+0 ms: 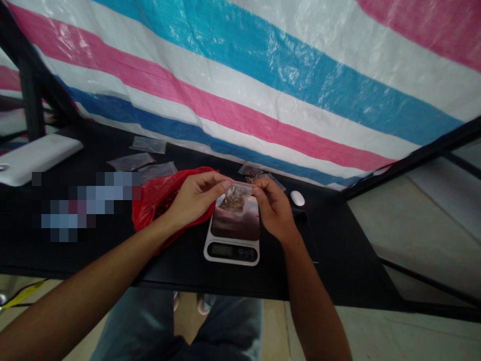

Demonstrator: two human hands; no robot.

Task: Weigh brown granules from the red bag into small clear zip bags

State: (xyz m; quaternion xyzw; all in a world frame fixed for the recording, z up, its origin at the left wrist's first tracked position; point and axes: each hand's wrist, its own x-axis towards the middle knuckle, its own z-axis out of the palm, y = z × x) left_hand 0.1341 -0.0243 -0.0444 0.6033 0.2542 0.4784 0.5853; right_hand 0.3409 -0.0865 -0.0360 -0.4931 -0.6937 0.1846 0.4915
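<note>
Both my hands hold a small clear zip bag (235,197) with brown bits inside, just above a white kitchen scale (233,234) on the black table (338,260). My left hand (195,196) pinches the bag's top left corner. My right hand (273,206) pinches its top right corner. A red plastic bag (158,196) lies under my left wrist, left of the scale.
Several empty clear bags (135,160) lie at the table's back left, with filled ones (255,173) behind the scale. A white oval object (297,198) sits right of my right hand. A white flat device (35,156) lies far left. A striped tarp (263,75) hangs behind.
</note>
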